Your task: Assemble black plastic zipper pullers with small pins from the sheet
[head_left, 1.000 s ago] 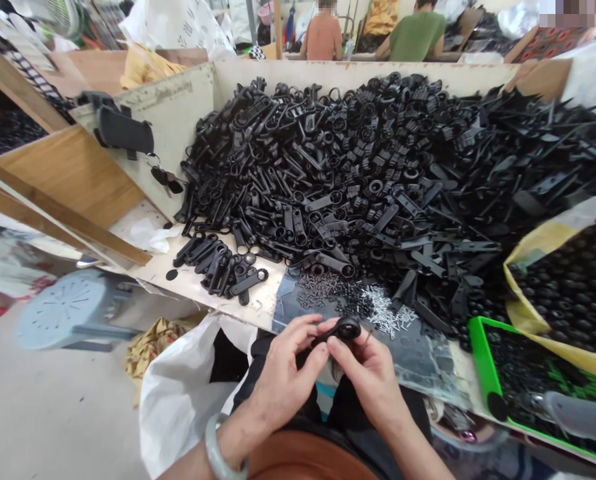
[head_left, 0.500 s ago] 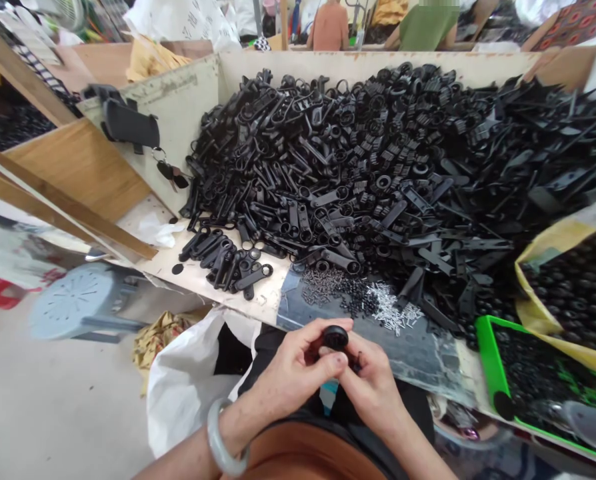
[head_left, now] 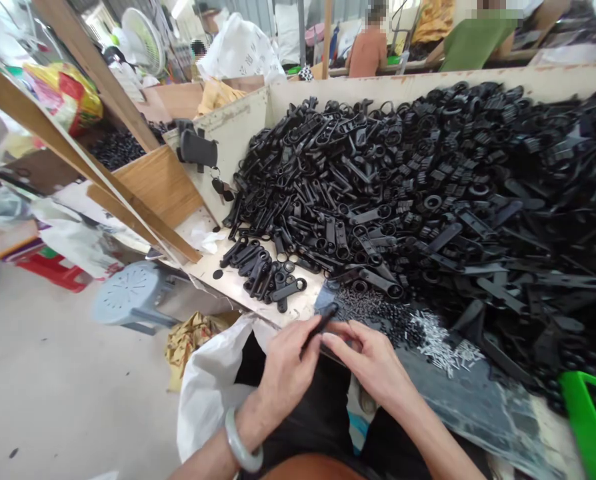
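My left hand grips a slim black plastic part, tilted so its narrow side shows, between thumb and fingers. My right hand is closed, with thumb and forefinger pinched against the part's near right side. Whether a smaller piece sits in that pinch is hidden. Just beyond my hands lie small brown-grey bits, tiny black pieces and a scatter of silver pins on a dark sheet. To the left, a group of black lever-like parts with round ends rests on the board.
A large heap of black plastic parts fills the walled bench. A green tray stands at right. Below left are an open white sack and a grey-blue stool. A phone holder hangs on the side wall. People sit beyond.
The view has swung left. The part in my left hand has turned from its round face to its narrow side, and my hands have moved a little apart.
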A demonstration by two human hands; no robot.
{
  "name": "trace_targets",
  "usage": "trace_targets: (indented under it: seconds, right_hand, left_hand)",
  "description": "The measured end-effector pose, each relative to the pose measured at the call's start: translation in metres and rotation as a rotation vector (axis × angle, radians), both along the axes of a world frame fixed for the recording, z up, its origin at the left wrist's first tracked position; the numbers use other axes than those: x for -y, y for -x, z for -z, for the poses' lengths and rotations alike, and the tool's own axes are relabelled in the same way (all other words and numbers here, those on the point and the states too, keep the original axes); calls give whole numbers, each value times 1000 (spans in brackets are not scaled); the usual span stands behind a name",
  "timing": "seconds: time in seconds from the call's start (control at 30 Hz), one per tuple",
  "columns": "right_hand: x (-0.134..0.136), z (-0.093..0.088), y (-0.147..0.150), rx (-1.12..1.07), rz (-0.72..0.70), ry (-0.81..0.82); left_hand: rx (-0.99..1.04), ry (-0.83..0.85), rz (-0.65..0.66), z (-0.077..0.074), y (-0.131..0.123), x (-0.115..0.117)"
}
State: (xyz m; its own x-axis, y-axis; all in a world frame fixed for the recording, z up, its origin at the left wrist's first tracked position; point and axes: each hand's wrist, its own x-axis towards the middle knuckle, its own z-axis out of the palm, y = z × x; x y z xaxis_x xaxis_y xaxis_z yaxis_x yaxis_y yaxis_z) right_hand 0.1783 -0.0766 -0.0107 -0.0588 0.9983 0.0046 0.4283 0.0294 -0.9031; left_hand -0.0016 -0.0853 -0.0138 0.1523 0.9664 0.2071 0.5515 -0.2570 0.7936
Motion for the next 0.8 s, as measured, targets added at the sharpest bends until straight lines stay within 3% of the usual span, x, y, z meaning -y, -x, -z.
trace_targets:
  seconds: [0.1,0.2,0.27,0.4,0.57,0.8]
  right_hand:
    - [-13,-8,-5,238,-17,-67]
    - [-28,-10,-10,428,5,-156]
    - [-39,-11,-11,664,-3,-199]
    - [-65,-17,-7,1046,-50,-209]
    - [-85,-21,-6,1125,-108,-218]
    - [-91,-25,-23,1091,-128,-315]
  left_hand:
    - [-360,-392,-151,0,11,-25]
    - [-533,-534,-272,6,12,-48]
    - [-575,-547,-295,13,9,-57]
    - [-594,-505,-190,27,9,-65]
    - [-631,-518,-164,34,25,-77]
    - [-706,-447,-59,26,35,-74]
